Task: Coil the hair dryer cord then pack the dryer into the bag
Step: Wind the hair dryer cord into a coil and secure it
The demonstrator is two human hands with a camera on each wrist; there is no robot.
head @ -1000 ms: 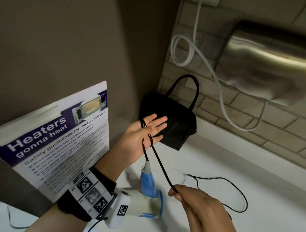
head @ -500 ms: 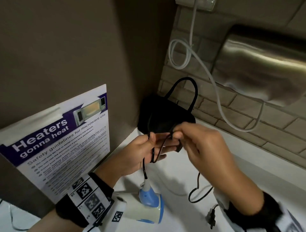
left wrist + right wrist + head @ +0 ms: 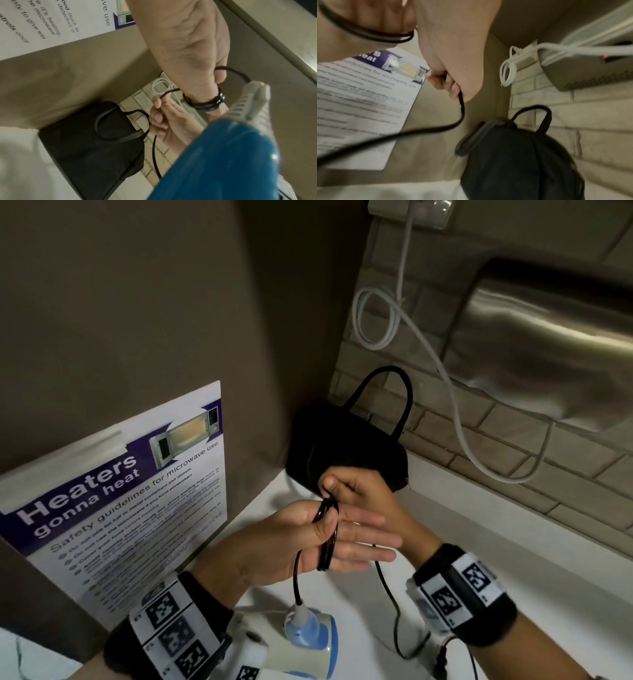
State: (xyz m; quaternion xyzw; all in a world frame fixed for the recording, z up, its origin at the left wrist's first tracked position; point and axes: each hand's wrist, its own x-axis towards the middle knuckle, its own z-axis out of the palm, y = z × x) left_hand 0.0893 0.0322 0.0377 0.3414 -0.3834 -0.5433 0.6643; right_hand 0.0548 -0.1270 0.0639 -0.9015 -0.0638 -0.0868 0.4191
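The blue and white hair dryer (image 3: 308,642) lies on the white counter (image 3: 513,542) below my hands. Its black cord (image 3: 328,549) rises from the handle and loops a few times around the straight fingers of my left hand (image 3: 291,542), whose thumb presses the loops. My right hand (image 3: 356,491), just behind, pinches the cord (image 3: 461,108) above the coil (image 3: 205,105). The remaining cord hangs to the counter and ends at the plug (image 3: 442,662). The black bag (image 3: 342,453) stands in the corner behind both hands, handles up.
A microwave safety poster (image 3: 120,508) leans on the dark wall to the left. A steel hand dryer (image 3: 548,347) hangs on the brick wall at right, with its white cable (image 3: 376,316) looped above the bag. Bare counter stretches to the right.
My right hand has carried the cord up and round behind my left fingers, adding a loop. The slack on the counter has shortened and the plug has slid closer.
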